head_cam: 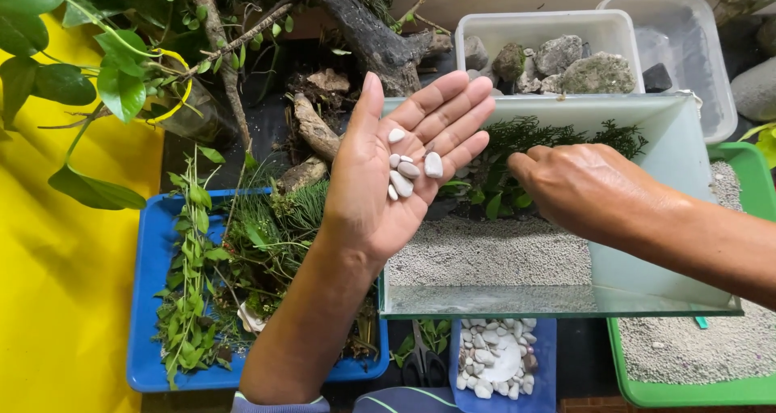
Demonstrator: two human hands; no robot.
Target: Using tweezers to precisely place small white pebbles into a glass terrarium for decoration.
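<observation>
White pebbles (408, 170) rest loose on my left hand (396, 179), palm up and spread, above the glass tank (687, 219). Smooth, hard, light; probably slippery, so pinch each across its narrow sides. My right hand (582, 191) reaches into the tank; grip hidden, cannot tell.

A blue tray (145, 300) at the left holds cut greenery (242, 251). Driftwood (364, 33) and a leafy plant (113, 73) lie behind it. A clear tub (541, 23) holds grey rocks (582, 69). A green tray (687, 393) carries grey gravel (687, 348). Scissors (422, 363) lie beside a small blue tray (546, 381) of white stones.
</observation>
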